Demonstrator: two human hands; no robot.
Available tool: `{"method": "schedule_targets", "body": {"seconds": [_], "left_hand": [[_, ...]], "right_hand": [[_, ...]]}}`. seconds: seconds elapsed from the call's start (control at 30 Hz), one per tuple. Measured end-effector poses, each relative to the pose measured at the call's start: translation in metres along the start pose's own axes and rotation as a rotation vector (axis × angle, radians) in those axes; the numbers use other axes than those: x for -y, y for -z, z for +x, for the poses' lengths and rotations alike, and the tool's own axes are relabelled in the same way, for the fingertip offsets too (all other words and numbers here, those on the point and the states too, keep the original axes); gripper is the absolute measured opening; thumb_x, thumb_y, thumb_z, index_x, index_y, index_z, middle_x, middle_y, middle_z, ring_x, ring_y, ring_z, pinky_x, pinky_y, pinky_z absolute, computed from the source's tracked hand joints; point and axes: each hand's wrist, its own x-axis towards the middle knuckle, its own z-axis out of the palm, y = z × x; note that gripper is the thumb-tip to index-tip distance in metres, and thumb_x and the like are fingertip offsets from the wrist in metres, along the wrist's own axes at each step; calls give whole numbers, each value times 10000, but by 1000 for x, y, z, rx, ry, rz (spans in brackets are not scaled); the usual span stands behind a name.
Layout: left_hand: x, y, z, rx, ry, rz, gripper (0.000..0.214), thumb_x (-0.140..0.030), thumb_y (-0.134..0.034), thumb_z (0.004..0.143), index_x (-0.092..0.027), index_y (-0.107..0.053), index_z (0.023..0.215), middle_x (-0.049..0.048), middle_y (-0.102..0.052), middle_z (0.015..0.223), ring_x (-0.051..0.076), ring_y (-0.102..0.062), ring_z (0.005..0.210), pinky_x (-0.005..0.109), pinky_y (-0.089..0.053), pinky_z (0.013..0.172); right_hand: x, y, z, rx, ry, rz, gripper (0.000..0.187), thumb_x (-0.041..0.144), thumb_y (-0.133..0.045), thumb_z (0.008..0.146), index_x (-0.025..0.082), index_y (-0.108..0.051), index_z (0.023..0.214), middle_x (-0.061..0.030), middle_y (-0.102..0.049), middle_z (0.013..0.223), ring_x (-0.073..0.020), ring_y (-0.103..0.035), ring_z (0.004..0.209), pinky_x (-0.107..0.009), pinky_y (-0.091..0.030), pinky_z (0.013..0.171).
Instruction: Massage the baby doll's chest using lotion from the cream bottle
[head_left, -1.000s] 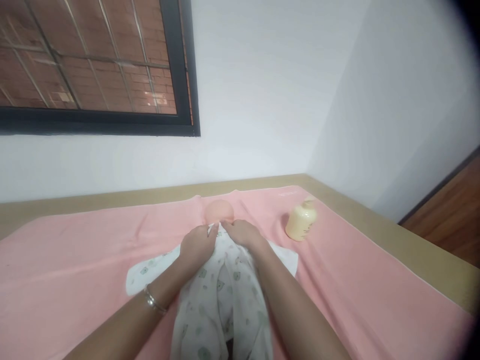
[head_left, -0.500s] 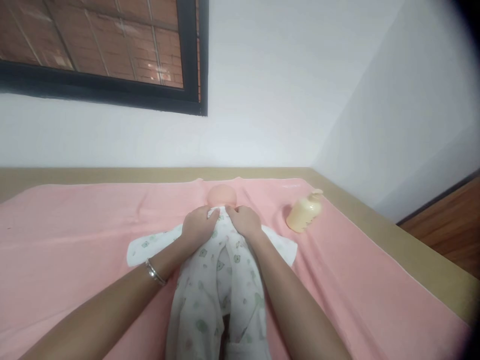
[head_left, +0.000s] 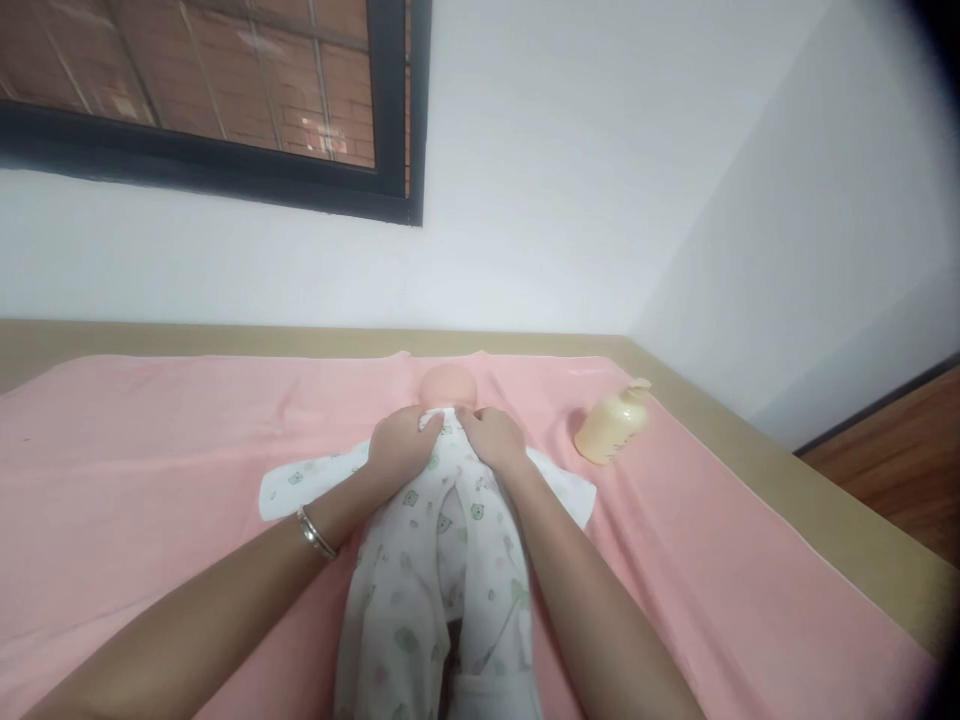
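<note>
A white baby romper (head_left: 491, 590) with small green and grey prints stretches toward me, its legs at the bottom of the view. Beyond its neckline shows the smooth, rounded head of a doll (head_left: 448, 383). My left hand (head_left: 403, 448) grips the upper left of the romper, thumb on the cloth near the neckline, with a silver bangle on that wrist. Mirroring it, my right hand (head_left: 493, 440) holds the upper right side. Most fingertips are hidden by the cloth and the hands. The two sleeves lie spread outward past my wrists.
Under everything lies a pink towel (head_left: 150, 530) on a tan surface (head_left: 750, 470). A pale yellow pump bottle (head_left: 611, 425) stands to the right of the doll's head. Behind are a white wall (head_left: 540, 200) and a dark-framed window (head_left: 401, 130).
The whole view has shifted slightly. Both hands stay at the romper's neckline, with no clear movement against it.
</note>
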Motion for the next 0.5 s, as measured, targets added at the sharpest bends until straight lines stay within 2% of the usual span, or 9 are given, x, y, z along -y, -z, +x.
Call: {"method": "schedule_targets", "body": {"seconds": [0.2,0.5], "left_hand": [[3,-3,1,3,17,-12,425,-499,-324,854,-190,-575,705,37,-630,722,179,-539,665,273,-326,588],[6,-4,1,-5,5,-16,421,-492,-328,854,-188,-576,700,40,-628,718,183,-542,670,274,-327,591]], "right_hand": [[0,0,0,1,0,-21,674,643,-189,856,171,-666,788,-113,-675,834,-221,-612,778,-290,-404,648],[0,-1,1,-11,3,-10,670,654,-202,849,180,-664,749,-110,-670,798,-225,-602,754,-294,-395,637]]}}
